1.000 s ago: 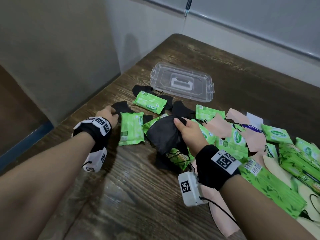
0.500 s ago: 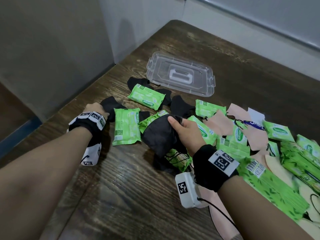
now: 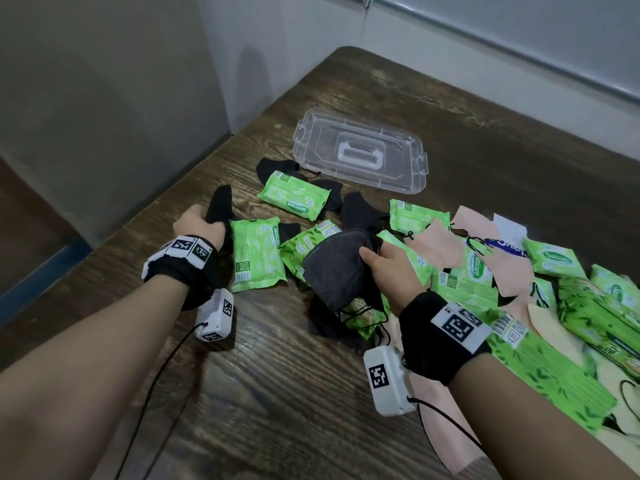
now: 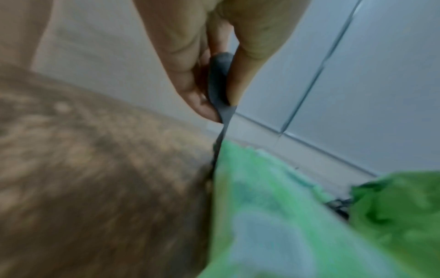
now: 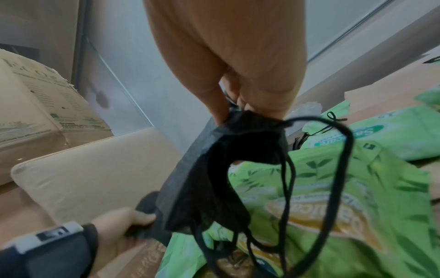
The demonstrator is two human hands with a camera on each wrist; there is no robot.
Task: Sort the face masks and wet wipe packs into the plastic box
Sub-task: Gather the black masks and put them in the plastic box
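So the right hand (image 3: 388,268) had a dark grey face mask (image 3: 337,268) pinched by its top edge, thumb on one side and fingers on the other, lifted off the pile in the middle of the frame. In the right wrist view its black ear loops (image 5: 316,180) dangled loose over a green wet wipe pack (image 5: 333,197).

The left hand (image 3: 199,225), at center left, was closed on the edge of a black mask (image 3: 220,206) and pulling it up from the worktop (image 3: 277,393). The left wrist view was blurry, but the fabric was clearly squeezed between thumb and fingers (image 4: 190,79), just beside another green pack (image 3: 256,259).

Only the clear lid (image 3: 360,155) showed, lying flat in the upper middle with its white handle up. Couldn't see the box itself anywhere. The rest of the wipe packs and pink masks (image 3: 440,244) were heaped together along the right side, overlapping each other, with a few black masks poking out below the lid.
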